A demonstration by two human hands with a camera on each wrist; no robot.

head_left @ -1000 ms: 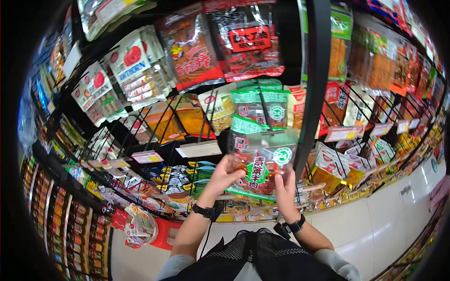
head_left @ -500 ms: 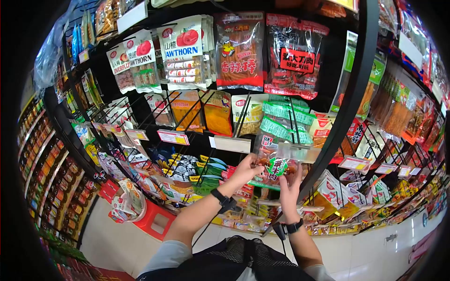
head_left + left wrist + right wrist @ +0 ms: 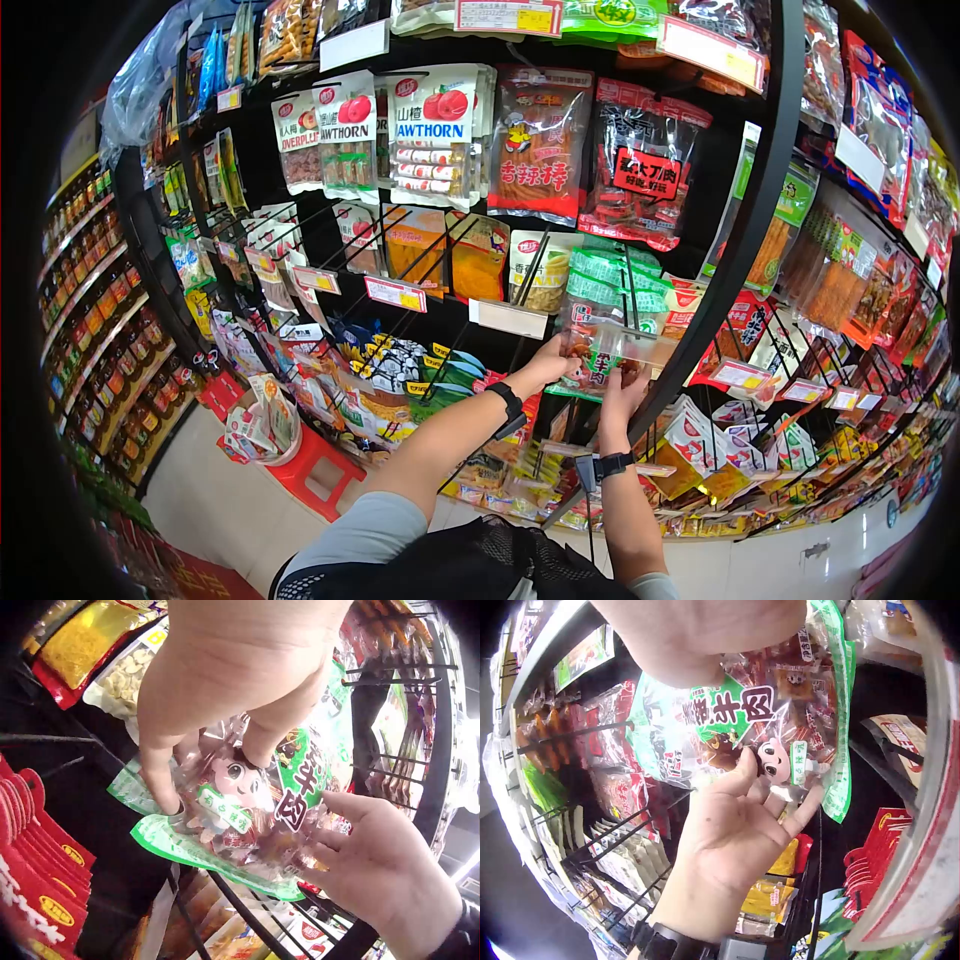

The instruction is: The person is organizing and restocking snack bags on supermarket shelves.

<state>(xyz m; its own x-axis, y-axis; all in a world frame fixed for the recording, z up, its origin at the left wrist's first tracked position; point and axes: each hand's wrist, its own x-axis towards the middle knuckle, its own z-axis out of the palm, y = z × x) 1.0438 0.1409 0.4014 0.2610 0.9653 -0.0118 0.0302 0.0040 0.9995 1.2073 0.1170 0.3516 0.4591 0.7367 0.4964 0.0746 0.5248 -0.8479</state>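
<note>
A clear snack bag [image 3: 603,364] with green edges and brown pieces inside is between both hands, close against similar green-edged bags [image 3: 615,270] on the rack. My left hand [image 3: 545,368] pinches its left side; in the left wrist view the thumb lies on the printed front and the other fingers [image 3: 159,780] reach the bag's edge. Holding the opposite side is my right hand [image 3: 622,400], its fingers partly hidden by the bag. In the right wrist view, the bag's cartoon face [image 3: 774,761] shows beside the left thumb. A clear label holder [image 3: 640,345] overlaps the bag's upper part.
Black rack hooks [image 3: 405,275] stick out toward me, with a white tag [image 3: 508,319] at a hook's end. A black upright post [image 3: 750,210] stands just right of the hands. Below left is a red stool [image 3: 315,470] beside a container of packets [image 3: 265,425].
Both hands have carried the snack bag forward, toward the green-edged bags on the rack. My left arm is stretched out further. The head view has swung, so the shelves appear shifted right.
</note>
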